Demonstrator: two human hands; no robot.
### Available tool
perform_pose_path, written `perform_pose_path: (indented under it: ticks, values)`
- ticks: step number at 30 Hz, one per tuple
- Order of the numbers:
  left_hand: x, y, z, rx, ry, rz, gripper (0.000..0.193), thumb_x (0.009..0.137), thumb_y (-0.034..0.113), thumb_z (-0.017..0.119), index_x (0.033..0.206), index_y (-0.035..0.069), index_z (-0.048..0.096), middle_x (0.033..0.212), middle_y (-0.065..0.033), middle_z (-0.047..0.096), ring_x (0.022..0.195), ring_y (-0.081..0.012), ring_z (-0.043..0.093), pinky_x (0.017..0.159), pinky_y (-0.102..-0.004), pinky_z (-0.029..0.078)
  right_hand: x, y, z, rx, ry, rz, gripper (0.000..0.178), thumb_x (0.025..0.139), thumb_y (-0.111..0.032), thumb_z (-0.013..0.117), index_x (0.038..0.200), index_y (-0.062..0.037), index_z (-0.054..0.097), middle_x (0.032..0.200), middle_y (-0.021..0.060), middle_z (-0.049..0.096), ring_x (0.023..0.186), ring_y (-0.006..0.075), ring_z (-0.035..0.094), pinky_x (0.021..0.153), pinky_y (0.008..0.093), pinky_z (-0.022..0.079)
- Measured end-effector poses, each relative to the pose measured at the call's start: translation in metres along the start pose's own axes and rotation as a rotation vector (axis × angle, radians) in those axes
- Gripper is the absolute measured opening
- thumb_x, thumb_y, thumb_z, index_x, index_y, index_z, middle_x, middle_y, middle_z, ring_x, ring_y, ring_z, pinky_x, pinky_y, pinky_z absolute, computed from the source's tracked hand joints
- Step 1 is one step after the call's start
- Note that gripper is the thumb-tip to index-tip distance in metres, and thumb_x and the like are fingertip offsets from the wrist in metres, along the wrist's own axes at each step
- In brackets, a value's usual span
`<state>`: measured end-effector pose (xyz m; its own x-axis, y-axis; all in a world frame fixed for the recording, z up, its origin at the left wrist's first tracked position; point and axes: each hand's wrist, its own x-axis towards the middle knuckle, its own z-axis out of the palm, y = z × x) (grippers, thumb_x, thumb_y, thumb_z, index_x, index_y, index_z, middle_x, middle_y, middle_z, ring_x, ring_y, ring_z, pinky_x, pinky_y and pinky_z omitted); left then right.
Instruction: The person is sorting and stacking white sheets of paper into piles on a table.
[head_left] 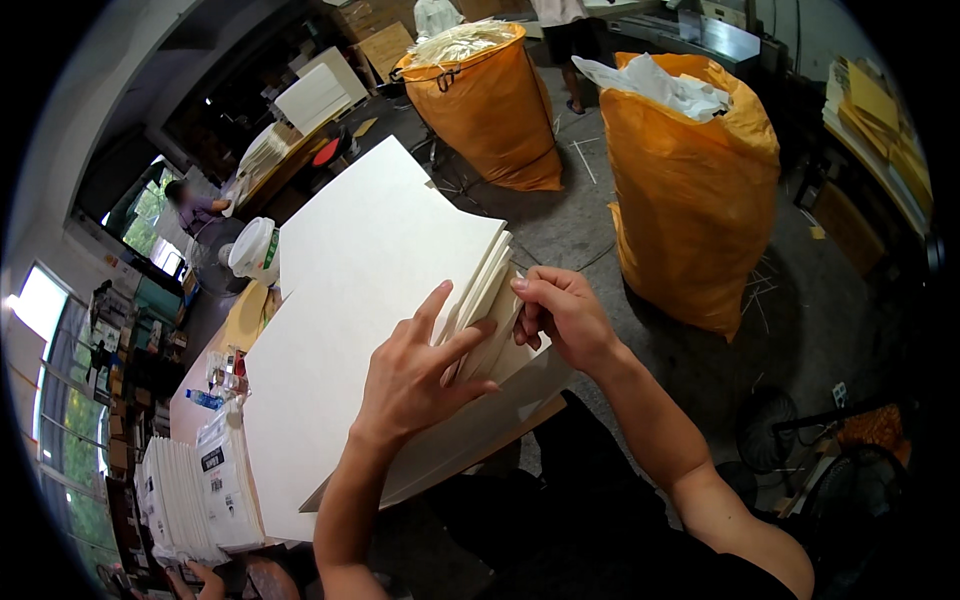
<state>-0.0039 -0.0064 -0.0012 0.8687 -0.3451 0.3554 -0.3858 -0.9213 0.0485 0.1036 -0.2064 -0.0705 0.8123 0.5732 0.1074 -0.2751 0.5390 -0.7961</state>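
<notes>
"So, what are the hands doing?"

"Left hand (410, 375) is open, fingers spread, reaching over the near edge of the white sheets (350, 250). Index points up over the top face; the lower fingers and thumb sit by the layered edge."

"And the right?"

"Right hand (565, 315) is curled at the outer end of the layered edge, thumb bent toward the index. Can't tell if it has a sheet pinched; the fingers cover that spot."

"Where's the stack?"

"Right in front of the person, broad and flat, layers fanned a bit between the two hands. A pale slanted panel (480, 440) shows below it, on the person's side."

"What's around it?"

"Left of the stack: white bucket (255, 250), blue plastic bottle (205, 399), and plastic-wrapped packs (225, 480) nearer the person. Beyond it on the floor: one orange bag (490, 115) full of pale strips, and to its right a second orange bag (690, 190) with white sheeting out the top."

"Anything else?"

"Dark fan (766, 430) off to the right. Far left, a co-worker (203, 210) in purple, well apart from all this."
</notes>
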Motion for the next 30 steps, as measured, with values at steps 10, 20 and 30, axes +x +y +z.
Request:
perform_pose_path:
  ticks: [10, 20, 30]
  values:
    - [0.002, -0.002, -0.006, -0.081, -0.065, -0.034, 0.057, 0.079, 0.018, 0.085, 0.132, 0.028, 0.069, 0.149, -0.0171, 0.054, 0.114, -0.0374, 0.068, 0.093, -0.0449, 0.061, -0.005, 0.007, -0.007, 0.230, -0.039, -0.002, 0.032, 0.105, -0.025, 0.061, 0.078, -0.0093, 0.054, 0.065, 0.0044, 0.059, 0.056, 0.0147, 0.061, 0.051, 0.0276, 0.046]
    - [0.002, 0.002, -0.002, -0.013, -0.038, -0.043, 0.056, 0.076, 0.018, 0.086, 0.129, 0.028, 0.069, 0.151, -0.0191, 0.052, 0.114, -0.0380, 0.069, 0.093, -0.0442, 0.061, 0.002, 0.001, -0.003, -0.035, 0.011, 0.005, 0.031, 0.104, -0.023, 0.062, 0.078, -0.0073, 0.057, 0.066, 0.0050, 0.061, 0.062, 0.0157, 0.066, 0.054, 0.0287, 0.050]
    - [0.002, 0.004, -0.003, -0.078, -0.050, -0.070, 0.067, 0.064, 0.025, 0.096, 0.126, 0.029, 0.071, 0.148, -0.0140, 0.054, 0.116, -0.0346, 0.068, 0.095, -0.0435, 0.061, -0.002, -0.001, -0.007, -0.074, -0.009, 0.000, 0.032, 0.106, -0.025, 0.059, 0.079, -0.0072, 0.058, 0.066, 0.0047, 0.062, 0.061, 0.0142, 0.065, 0.054, 0.0275, 0.049]
